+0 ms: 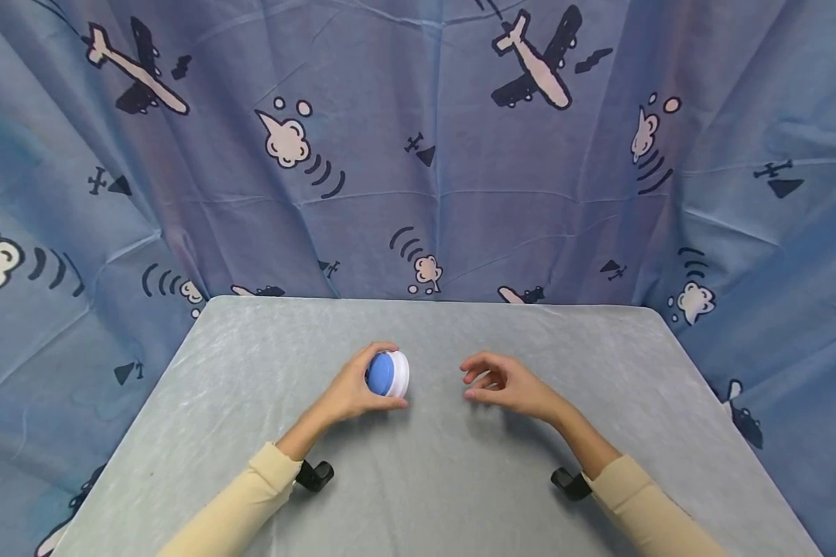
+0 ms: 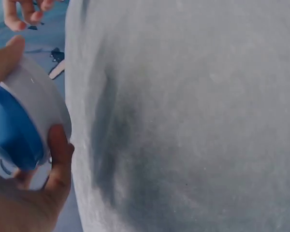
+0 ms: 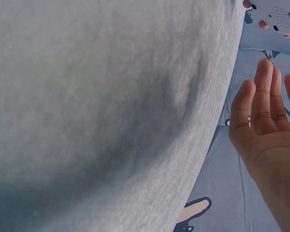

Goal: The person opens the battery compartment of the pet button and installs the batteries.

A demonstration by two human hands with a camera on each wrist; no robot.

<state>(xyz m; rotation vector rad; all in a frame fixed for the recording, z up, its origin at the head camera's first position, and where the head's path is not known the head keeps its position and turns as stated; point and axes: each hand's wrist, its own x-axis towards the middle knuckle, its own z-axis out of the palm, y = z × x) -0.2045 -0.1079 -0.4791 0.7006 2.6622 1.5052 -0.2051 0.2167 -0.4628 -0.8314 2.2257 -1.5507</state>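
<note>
My left hand [image 1: 359, 387] holds a round blue-and-white device [image 1: 388, 374] above the table, thumb and fingers around its rim. The device has a blue dome and a white base, tilted so the base faces right. In the left wrist view the blue dome [image 2: 12, 128] lies toward the palm. Small dark feet and fine print show on the white underside [image 3: 275, 15] in the right wrist view. Off to the right, apart from the device, my right hand [image 1: 512, 387] hovers with loosely bent fingers and nothing in them.
Beneath both hands is a table with a pale grey cloth [image 1: 432, 495]. A blue curtain [image 1: 390, 155] printed with airplanes and clouds hangs behind and beside it. Black mounts [image 1: 315, 475] sit at both wrists, by the cream sleeves [image 1: 237, 503].
</note>
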